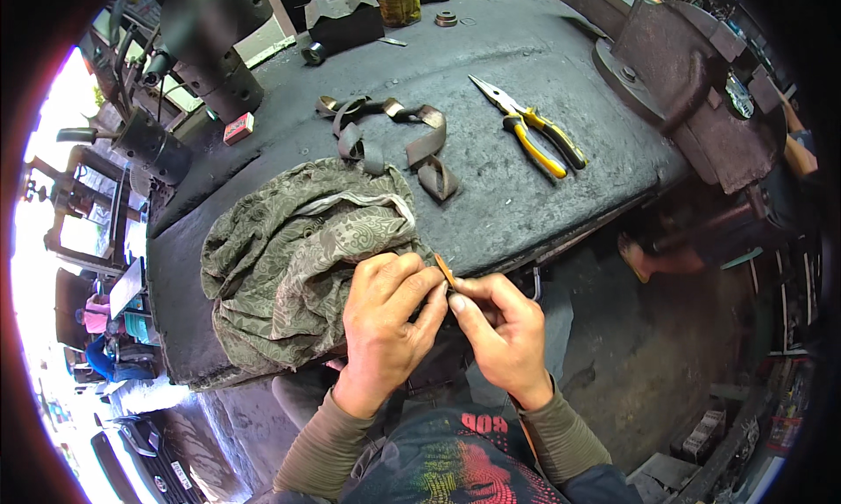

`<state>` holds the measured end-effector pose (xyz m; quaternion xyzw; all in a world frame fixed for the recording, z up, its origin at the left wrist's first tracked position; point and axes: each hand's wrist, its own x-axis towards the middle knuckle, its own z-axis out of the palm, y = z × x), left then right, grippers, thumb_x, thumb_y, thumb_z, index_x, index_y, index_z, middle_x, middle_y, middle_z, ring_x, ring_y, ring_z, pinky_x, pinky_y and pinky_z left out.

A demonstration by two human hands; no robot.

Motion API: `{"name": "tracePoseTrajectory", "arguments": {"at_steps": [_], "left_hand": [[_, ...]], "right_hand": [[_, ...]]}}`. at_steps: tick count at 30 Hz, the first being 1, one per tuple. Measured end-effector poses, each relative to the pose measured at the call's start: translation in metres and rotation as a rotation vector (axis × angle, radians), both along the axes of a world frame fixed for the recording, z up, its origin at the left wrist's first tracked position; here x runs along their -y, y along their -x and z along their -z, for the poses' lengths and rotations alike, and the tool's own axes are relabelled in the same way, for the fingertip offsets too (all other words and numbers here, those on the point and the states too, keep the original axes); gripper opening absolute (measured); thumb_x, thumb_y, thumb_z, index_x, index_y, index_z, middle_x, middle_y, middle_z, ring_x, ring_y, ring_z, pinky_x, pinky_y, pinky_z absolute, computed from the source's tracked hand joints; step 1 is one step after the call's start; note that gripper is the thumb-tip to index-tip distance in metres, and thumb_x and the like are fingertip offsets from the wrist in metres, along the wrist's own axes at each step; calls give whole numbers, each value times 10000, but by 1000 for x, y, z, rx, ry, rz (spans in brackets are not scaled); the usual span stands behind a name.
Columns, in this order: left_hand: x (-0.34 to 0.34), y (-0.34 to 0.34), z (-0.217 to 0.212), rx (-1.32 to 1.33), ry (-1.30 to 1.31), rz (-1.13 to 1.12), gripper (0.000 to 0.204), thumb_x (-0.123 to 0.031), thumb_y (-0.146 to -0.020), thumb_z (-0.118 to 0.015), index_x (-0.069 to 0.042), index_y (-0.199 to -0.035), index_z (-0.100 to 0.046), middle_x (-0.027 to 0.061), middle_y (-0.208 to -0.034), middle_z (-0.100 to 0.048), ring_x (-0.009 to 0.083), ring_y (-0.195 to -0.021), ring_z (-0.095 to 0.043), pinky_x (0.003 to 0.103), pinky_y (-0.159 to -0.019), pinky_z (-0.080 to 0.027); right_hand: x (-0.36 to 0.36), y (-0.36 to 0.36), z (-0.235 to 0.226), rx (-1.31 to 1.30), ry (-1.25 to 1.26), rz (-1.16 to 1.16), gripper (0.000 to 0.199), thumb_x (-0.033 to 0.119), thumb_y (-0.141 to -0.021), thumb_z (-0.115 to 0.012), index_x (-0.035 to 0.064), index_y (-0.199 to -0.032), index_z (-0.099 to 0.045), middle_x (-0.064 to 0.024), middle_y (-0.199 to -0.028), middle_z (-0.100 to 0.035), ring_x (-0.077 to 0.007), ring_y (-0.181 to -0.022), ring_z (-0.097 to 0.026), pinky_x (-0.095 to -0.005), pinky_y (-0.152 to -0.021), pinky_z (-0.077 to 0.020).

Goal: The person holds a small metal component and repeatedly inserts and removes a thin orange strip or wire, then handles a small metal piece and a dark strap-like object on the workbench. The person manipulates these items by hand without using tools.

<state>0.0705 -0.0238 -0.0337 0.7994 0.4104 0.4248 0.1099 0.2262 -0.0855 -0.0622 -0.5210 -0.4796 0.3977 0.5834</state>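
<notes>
Dark, scuffed surface: your table (508, 210), the largest item, worn and stained.

Dark metal block (666, 57), far right corner; bulky, seemingly bolted work gear.

Green patterned cloth (298, 250), one, heaped on the table's near left; soft, loosely folded, no firm edge to grip.

Left hand (390, 315), yours: fingers curled, thumb tip drawn in beside the narrow strip; whether it clamps the strip you cannot tell from here, since the knuckles cover the contact.

Right hand (508, 329), yours: nearly closed, thumb and bent forefinger pinching the strip at its lower end.

Pliers (521, 118), one pair, yellow-and-black handles, lying on the table beyond your right hand, nose pointing away from you.

Curled strip (427, 145), grey-brown, looped on the table beyond the cloth; it looks springy, material uncertain.

Small red box (238, 129), one, on the table's far left.

Narrow strip (445, 270), orange-brown, smallest entry: located between your fingertips at the table's near edge, just right of the cloth. Judged very light, thin and fairly stiff; it may snap or kink if bent hard, and could twist in a loose pinch. Best held by its flat faces, close to the lower end, with light thumb pressure.
</notes>
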Motion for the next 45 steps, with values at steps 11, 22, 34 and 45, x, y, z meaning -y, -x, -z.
{"name": "tracePoseTrajectory", "arguments": {"at_steps": [11,22,34,45], "left_hand": [[0,2,3,16,-35,20,249,14,-817,-881,-50,-1040,-793,74,-1056,-720,316,-1018,-670,429,-869,-574],[0,2,2,-18,-42,18,267,9,-809,-884,-55,-1055,-803,70,-1058,-725,316,-1033,-676,426,-885,-579],[0,3,3,3,-25,32,241,6,-832,-878,-52,-1051,-796,78,-1076,-719,318,-1043,-668,429,-886,-572],[-2,8,5,10,-32,81,248,19,-851,-865,-35,-1080,-788,78,-1128,-759,333,-1074,-687,431,-924,-582]], "right_hand": [[8,10,-1,-98,-107,34,103,-6,-1067,-735,-48,-1160,-735,55,-882,-685,46,-665,-458,-195,-530,-353],[6,6,-2,-114,107,27,134,10,-1064,-745,-44,-1187,-749,58,-876,-677,45,-669,-460,-190,-534,-351],[2,6,-12,-417,178,-2,107,36,-1078,-738,-13,-1173,-727,35,-862,-677,15,-664,-539,-178,-520,-396],[3,-1,-10,-730,288,-79,84,78,-1126,-661,4,-1116,-622,-92,-780,-670,-64,-458,-476,-224,-405,-363]]}}
